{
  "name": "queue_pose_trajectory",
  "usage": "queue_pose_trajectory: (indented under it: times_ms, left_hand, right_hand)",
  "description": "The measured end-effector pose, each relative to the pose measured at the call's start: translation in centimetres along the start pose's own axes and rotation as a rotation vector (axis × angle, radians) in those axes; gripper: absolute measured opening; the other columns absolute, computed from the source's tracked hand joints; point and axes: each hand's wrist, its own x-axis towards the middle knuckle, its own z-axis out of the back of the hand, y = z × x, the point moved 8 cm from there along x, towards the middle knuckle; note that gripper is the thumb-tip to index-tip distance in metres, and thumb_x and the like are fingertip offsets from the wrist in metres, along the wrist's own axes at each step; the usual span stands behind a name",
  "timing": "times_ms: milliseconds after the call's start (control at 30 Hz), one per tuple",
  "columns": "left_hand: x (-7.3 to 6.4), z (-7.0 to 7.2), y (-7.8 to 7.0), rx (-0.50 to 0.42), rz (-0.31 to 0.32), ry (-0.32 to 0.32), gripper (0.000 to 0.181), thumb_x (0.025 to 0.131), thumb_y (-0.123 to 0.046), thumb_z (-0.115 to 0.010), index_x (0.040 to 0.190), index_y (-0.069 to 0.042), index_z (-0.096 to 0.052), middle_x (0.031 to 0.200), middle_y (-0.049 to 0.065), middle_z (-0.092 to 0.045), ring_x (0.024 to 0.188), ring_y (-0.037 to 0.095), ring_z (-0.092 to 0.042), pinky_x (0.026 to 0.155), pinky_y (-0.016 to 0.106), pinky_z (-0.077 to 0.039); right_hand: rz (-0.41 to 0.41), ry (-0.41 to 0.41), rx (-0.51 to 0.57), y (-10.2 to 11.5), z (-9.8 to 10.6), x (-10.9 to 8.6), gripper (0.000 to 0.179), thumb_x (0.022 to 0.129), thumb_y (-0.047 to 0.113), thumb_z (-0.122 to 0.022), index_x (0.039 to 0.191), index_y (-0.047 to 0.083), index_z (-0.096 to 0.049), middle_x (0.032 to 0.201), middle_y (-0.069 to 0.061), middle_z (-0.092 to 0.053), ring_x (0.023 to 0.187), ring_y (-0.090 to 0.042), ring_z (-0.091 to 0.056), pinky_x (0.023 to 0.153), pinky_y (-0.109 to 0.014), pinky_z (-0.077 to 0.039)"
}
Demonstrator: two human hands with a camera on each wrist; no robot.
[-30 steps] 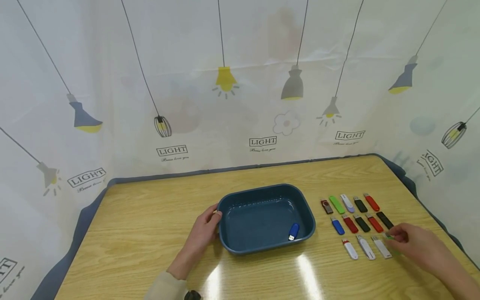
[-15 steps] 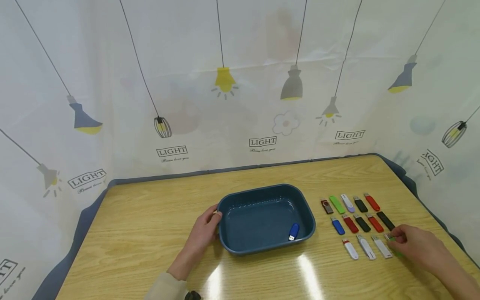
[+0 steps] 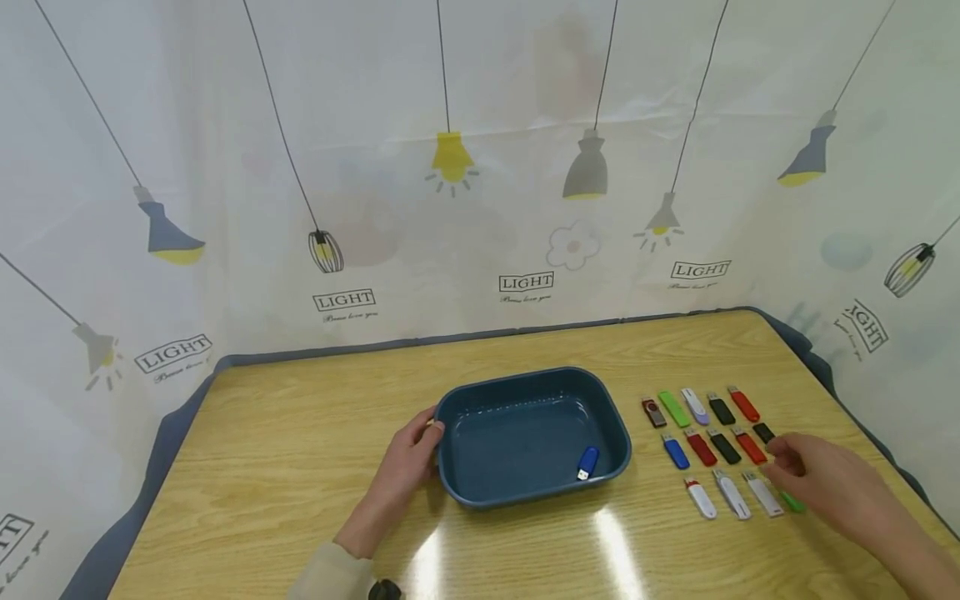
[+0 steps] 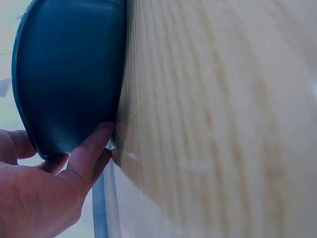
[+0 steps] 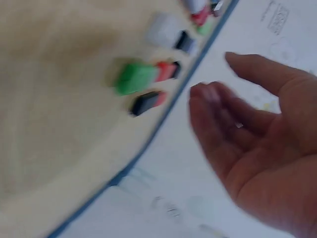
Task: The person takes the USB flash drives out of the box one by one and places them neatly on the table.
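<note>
With the thumb over its rim and the fingers against its outer wall, my left hand (image 3: 405, 467) grips the left end of a dark blue rectangular dish (image 3: 517, 454). The left wrist view has the fingers (image 4: 91, 148) touching the dish's side. A blue USB stick (image 3: 588, 462) lies in the dish's right front corner. My right hand (image 3: 832, 483) hovers empty above the right end of the USB sticks, thumb and fingers apart. A green USB stick (image 3: 792, 502) lies partly hidden below it, and a black USB stick (image 3: 763, 432) is beside the fingertips.
Several USB sticks lie in three rows right of the dish, including a red one (image 3: 744, 404), a light green one (image 3: 674, 409) and a white one (image 3: 701, 498). A printed curtain (image 3: 480, 217) surrounds the wooden table (image 3: 315, 400) at the back and sides.
My right hand has let go of the green USB stick, which now lies at the front row's right end. That hand has risen slightly and moved away from it. The left hand stays put.
</note>
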Motion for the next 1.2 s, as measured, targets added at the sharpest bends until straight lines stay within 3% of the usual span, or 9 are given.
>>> queue_pose_trajectory:
  times_ms: [100, 200, 367, 567, 733, 900, 1200]
  left_hand:
    - [0.0, 0.1, 0.0, 0.001, -0.002, 0.0, 0.047, 0.111, -0.022, -0.045, 0.154, -0.003, -0.047, 0.137, 0.023, -0.059, 0.112, 0.031, -0.063, 0.09, 0.045, -0.059]
    - [0.1, 0.1, 0.1, 0.003, -0.005, 0.003, 0.047, 0.111, -0.022, -0.045, 0.154, -0.003, -0.047, 0.134, 0.023, -0.06, 0.11, 0.03, -0.063, 0.089, 0.044, -0.06]
    - [0.1, 0.1, 0.1, 0.006, -0.007, 0.01, 0.048, 0.111, -0.023, -0.045, 0.154, -0.002, -0.046, 0.133, 0.024, -0.06, 0.109, 0.029, -0.063, 0.087, 0.043, -0.06]
    - [0.2, 0.2, 0.2, 0.021, -0.011, 0.003, 0.048, 0.11, -0.023, -0.047, 0.153, -0.003, -0.047, 0.131, 0.023, -0.061, 0.108, 0.029, -0.062, 0.087, 0.043, -0.06]
    - [0.3, 0.0, 0.1, 0.013, -0.02, 0.007, 0.047, 0.11, -0.022, -0.047, 0.153, -0.003, -0.048, 0.129, 0.022, -0.062, 0.106, 0.028, -0.062, 0.086, 0.044, -0.06]
    - [0.3, 0.0, 0.0, -0.013, -0.021, 0.001, 0.046, 0.11, -0.021, -0.047, 0.152, -0.003, -0.048, 0.127, 0.022, -0.062, 0.105, 0.028, -0.062, 0.086, 0.046, -0.06]
    - [0.1, 0.1, 0.0, -0.019, -0.014, -0.007, 0.047, 0.11, -0.021, -0.048, 0.153, -0.002, -0.047, 0.128, 0.023, -0.061, 0.106, 0.029, -0.062, 0.087, 0.049, -0.06]
  right_hand:
    - [0.143, -0.088, 0.004, 3.7, 1.1, -0.3, 0.042, 0.094, 0.022, -0.077, 0.122, -0.008, -0.066, 0.101, -0.009, -0.071, 0.087, -0.025, -0.068, 0.07, -0.044, -0.058]
    - [0.301, -0.158, -0.002, 7.7, 1.9, -1.0, 0.046, 0.093, 0.021, -0.079, 0.131, 0.0, -0.065, 0.119, -0.015, -0.07, 0.101, -0.033, -0.069, 0.077, -0.05, -0.06]
    - [0.527, -0.218, -0.035, 13.6, 2.9, -1.5, 0.043, 0.091, 0.019, -0.081, 0.131, 0.01, -0.068, 0.133, -0.013, -0.066, 0.122, -0.042, -0.061, 0.089, -0.058, -0.056]
    - [0.831, -0.278, -0.105, 19.3, 2.4, -1.3, 0.04, 0.084, 0.014, -0.086, 0.122, 0.013, -0.072, 0.126, -0.002, -0.067, 0.111, -0.023, -0.066, 0.082, -0.039, -0.06]
    - [1.045, -0.245, -0.156, 22.5, 1.1, -0.5, 0.039, 0.083, 0.013, -0.087, 0.119, 0.013, -0.071, 0.123, -0.003, -0.068, 0.108, -0.021, -0.067, 0.083, -0.038, -0.059]
    - [1.109, -0.142, -0.244, 24.2, -0.5, 0.8, 0.036, 0.086, 0.017, -0.086, 0.118, 0.012, -0.072, 0.121, -0.004, -0.068, 0.108, -0.021, -0.067, 0.087, -0.038, -0.058]
    - [1.019, 0.066, -0.394, 24.8, -3.1, 3.2, 0.037, 0.087, 0.02, -0.086, 0.121, 0.014, -0.073, 0.123, -0.003, -0.067, 0.108, -0.021, -0.065, 0.085, -0.036, -0.057]
